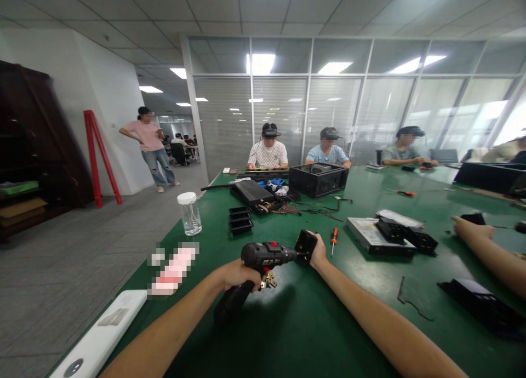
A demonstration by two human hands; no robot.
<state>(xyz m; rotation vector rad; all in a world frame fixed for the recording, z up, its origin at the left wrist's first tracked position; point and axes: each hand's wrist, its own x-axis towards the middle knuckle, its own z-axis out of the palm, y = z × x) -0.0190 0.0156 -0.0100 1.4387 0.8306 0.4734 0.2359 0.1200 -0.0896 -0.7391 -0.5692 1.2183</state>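
Note:
My left hand (240,274) is wrapped round the grip of a black cordless drill (263,253), whose nose points to the right. A small black box-shaped part (306,242) is held up in my right hand (319,252). The drill's tip meets the near face of this part; whether it touches a screw is too small to tell. Several small brass-coloured metal pieces (270,281) show on the green table just beyond the drill's handle. Right of my right hand lies an orange-handled screwdriver (334,236).
A clear jar with a white lid (190,216), black trays (240,220) and a white power strip (102,334) are on the left. Farther back stand a black computer case (318,179) and a silver drive (372,236). A co-worker's hand (472,230) works at the right.

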